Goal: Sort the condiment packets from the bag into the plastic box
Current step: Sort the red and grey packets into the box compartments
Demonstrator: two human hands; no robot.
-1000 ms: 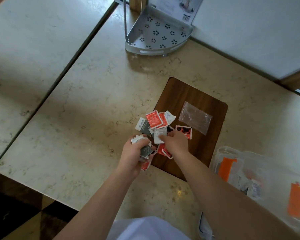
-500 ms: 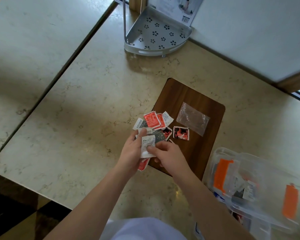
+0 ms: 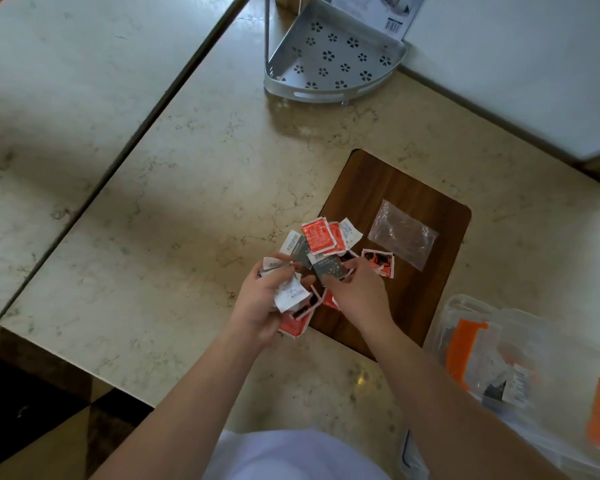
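- Packets (image 3: pixel 321 237) are strewn in a loose pile across the near-left corner of the wooden board (image 3: pixel 409 188), seemingly tipped out there so that each kind can be told apart before sorting.
- A clutch of white and red-black packets is gripped in the left hand (image 3: pixel 262 299), fingers curled closed around them; it is judged that they are being gathered as a batch.
- A grey packet (image 3: pixel 328 270) is pinched at its edge by the right hand (image 3: pixel 357 289), just beside the left, apparently to be passed across or added to the batch.
- The empty clear bag (image 3: pixel 400 233) is laid flat on the board, apart from the pile, out of the way.
- The plastic box (image 3: pixel 520 362), orange-latched, is kept at the right within reach; a few packets can be made out through it.
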